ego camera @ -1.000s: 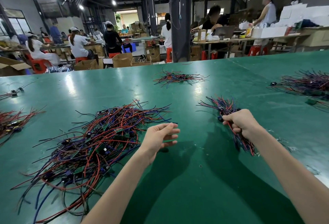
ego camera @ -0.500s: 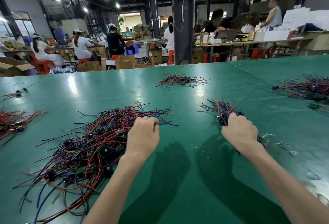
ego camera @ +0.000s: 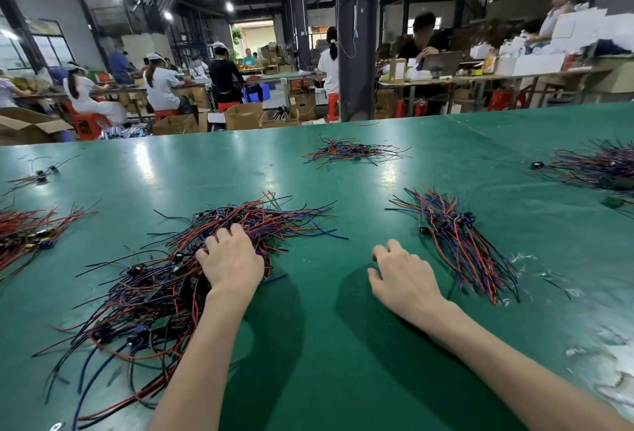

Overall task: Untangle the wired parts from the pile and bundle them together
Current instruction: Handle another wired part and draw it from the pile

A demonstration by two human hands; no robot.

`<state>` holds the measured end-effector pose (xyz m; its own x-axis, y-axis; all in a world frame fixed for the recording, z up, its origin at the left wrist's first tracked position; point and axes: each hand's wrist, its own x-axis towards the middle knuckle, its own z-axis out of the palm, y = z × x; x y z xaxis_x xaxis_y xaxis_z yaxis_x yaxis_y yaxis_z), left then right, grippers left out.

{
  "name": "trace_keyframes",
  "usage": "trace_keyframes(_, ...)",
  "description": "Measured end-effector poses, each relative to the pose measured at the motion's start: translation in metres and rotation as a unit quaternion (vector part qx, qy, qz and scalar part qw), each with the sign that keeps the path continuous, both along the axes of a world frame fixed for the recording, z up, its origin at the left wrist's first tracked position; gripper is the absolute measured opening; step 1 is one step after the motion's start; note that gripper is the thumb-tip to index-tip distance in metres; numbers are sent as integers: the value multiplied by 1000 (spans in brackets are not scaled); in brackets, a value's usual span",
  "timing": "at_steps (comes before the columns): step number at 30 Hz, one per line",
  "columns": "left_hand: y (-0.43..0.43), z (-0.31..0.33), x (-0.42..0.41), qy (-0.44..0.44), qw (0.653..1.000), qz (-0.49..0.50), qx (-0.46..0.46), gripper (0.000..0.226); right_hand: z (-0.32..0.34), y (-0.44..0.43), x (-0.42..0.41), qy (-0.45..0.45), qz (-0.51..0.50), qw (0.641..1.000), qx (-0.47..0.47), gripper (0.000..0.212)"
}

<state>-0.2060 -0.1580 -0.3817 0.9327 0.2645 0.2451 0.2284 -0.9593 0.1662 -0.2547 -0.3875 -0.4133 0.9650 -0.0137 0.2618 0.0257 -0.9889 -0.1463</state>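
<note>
pile (ego camera: 147, 293) of tangled red, blue and black wired parts lies on the near left of the green table (ego camera: 326, 362). our left hand (ego camera: 230, 264) sits on its far right part, fingers curled down into the strands; whether they hold any we cannot tell. our right hand (ego camera: 406, 279) is empty, fingers loosely bent, just left of the sorted bundle (ego camera: 459, 242).

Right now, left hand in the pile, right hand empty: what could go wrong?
1. The left hand has its fingers curled deep into the tangled pile. A pull would likely drag up several knotted parts at once, or strain wires where they join the small boards.
2. The sorted bundle lies loose beside the right hand. A stray brush could scatter it.
</note>
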Motion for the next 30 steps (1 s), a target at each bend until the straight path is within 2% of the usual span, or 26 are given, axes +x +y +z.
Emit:
trace_keyframes(6, 0, 3, 0, -52, 998, 14, -42, 37, -1, 0, -1, 2, 6, 1000, 15, 25)
trace_keyframes(11, 1, 2, 0, -156, 981, -50, -107, 29, -1, 0, -2, 1, 7, 1000, 23, 24)
trace_keyframes(13, -1, 5, 0, -219, 961, -106, -133, 22, -1, 0, -2, -2, 7, 1000, 28, 24)
trace_keyframes(16, -10, 10, -5, -336, 905, -211, -154, 17, -1, 1, -2, -16, 7, 999, 41, 23)
trace_keyframes(19, -25, 10, -11, -390, 856, -282, -188, 16, -1, 2, -2, -40, 22, 996, 80, 23)
trace_keyframes(22, -44, 7, -17, -328, 825, -305, -344, 7, 2, 4, 0, -49, 84, 970, 225, 16)
trace_keyframes(23, -50, 6, -18, -275, 814, -309, -408, 6, 5, 6, 0, -39, 110, 947, 300, 12)
trace_keyframes(26, -66, 0, -23, -110, 757, -303, -568, 13, 13, 9, -1, 15, 156, 839, 521, 5)
trace_keyframes(30, -74, 1, -31, 11, 667, -255, -700, 6, 19, 7, 1, 37, 132, 753, 644, 7)
